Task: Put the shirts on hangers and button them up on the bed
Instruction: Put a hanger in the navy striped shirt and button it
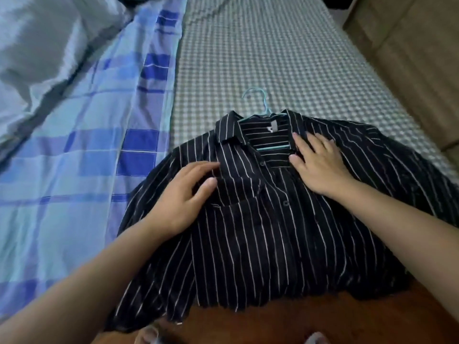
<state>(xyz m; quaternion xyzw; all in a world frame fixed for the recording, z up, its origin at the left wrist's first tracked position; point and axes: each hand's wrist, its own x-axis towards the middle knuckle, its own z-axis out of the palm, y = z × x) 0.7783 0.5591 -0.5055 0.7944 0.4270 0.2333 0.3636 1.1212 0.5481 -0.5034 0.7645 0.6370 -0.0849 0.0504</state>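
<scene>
A person's two bare forearms reach in from the bottom corners over a black shirt with thin white stripes (260,219), which lies front-up on a bed covered by a grey-and-white checked sheet (260,58). The left hand (183,194) rests on the shirt's chest just above the patch pocket, its fingers loosely curved toward the placket with the thumb set apart, and its grip closes on nothing. The right hand (318,162) lies palm-down beside the open collar, fingers spread nearly straight and pressing the cloth flat, with nothing in its grip either. A teal hanger (263,105) sits inside the shirt: its hook pokes out past the collar onto the sheet and its lower bar shows through the open neck. A small grey neck label (269,129) is visible inside the collar, but its marking is too blurred to read. A blue plaid cover (82,157) lies along the left side of the bed, with a pale blue-grey quilt (49,40) bunched at the far left.
</scene>
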